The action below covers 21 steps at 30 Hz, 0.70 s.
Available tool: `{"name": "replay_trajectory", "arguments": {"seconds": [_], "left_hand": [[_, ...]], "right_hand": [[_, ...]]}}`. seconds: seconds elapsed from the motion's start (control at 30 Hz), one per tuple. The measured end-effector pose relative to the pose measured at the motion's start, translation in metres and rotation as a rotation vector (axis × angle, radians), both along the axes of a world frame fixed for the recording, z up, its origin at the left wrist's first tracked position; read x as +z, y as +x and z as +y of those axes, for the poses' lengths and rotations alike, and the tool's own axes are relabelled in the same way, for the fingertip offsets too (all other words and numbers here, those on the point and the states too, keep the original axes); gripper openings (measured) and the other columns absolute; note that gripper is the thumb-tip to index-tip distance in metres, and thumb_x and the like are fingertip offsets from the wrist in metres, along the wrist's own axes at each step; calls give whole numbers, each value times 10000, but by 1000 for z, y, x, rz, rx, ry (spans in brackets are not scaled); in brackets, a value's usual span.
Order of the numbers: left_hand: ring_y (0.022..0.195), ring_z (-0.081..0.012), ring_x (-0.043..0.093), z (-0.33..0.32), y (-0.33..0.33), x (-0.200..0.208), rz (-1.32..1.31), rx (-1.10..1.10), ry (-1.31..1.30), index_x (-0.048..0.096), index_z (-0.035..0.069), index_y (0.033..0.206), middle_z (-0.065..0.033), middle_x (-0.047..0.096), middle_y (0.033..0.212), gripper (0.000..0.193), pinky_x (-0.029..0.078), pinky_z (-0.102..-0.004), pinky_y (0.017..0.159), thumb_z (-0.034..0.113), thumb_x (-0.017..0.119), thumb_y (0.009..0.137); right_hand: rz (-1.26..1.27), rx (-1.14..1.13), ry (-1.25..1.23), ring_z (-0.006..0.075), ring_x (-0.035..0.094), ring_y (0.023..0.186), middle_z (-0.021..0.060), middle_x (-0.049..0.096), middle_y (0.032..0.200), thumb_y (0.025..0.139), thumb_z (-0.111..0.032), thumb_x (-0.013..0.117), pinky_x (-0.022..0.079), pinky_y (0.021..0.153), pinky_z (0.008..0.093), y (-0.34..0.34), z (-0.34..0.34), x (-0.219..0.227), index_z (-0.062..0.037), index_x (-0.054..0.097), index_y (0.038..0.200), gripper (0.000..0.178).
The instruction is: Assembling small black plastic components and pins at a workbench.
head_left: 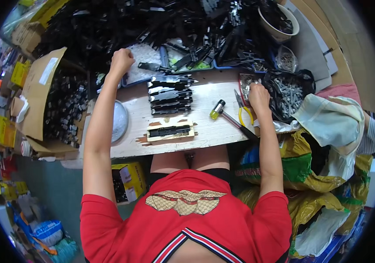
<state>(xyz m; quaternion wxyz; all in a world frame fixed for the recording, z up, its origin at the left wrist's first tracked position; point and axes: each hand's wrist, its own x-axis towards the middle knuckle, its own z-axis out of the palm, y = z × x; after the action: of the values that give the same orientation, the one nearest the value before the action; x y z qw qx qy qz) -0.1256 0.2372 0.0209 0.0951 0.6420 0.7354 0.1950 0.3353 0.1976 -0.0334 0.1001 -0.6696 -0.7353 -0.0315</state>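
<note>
My left hand is closed, fingers curled, at the edge of a blue tray of small white pieces. What its fingers hold, if anything, is hidden. My right hand reaches down with bent fingers into a small red-edged container of little metal parts; its fingertips are among them, and any grip on one is too small to see. Between my hands lies a stack of black elongated parts. Nearer me, another black part sits in a pale wooden holder.
A yellow-headed hammer and yellow-handled pliers lie left of my right hand. A black bag of grey metal pieces stands right. A round grey dish and a cardboard box of black parts are left. Black parts heap up behind.
</note>
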Motion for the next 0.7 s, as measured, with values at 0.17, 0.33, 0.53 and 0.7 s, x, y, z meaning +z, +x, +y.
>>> {"name": "replay_trajectory", "arguments": {"seconds": [0.17, 0.33, 0.53, 0.7], "left_hand": [[485, -133, 591, -18, 12, 20, -379, 156, 85, 663, 7, 841, -78, 616, 613, 182, 460, -257, 447, 128, 597, 723], [599, -149, 611, -48, 16, 32, -1059, 21, 201, 643, -48, 884, -87, 622, 708, 168, 483, -241, 477, 71, 596, 774], [700, -198, 639, -139, 75, 30, -1544, -140, 108, 615, -38, 954, -141, 639, 833, 235, 548, -299, 589, -29, 648, 722], [736, -199, 638, -203, 121, -6, -1879, -107, -100, 626, -33, 924, -151, 640, 879, 155, 549, -314, 660, -29, 622, 769]], "right_hand": [[-7, -26, -56, 401, 598, 787, 220, 615, 838, 746, -57, 473, 475, 679, 485, -3, -3, 10, -30, 615, 756, 145], [95, 56, 80, 379, 579, 776, 177, 589, 835, 773, -40, 502, 453, 664, 458, 8, -9, 11, -37, 599, 811, 105], [894, 84, 23, 158, 578, 656, 67, 584, 769, 802, -40, 563, 443, 568, 278, -7, -31, 16, -18, 593, 893, 98], [1492, 355, -399, 53, 489, 626, -9, 548, 771, 834, -27, 562, 400, 558, 186, -111, -99, 57, -17, 594, 938, 109]]}}
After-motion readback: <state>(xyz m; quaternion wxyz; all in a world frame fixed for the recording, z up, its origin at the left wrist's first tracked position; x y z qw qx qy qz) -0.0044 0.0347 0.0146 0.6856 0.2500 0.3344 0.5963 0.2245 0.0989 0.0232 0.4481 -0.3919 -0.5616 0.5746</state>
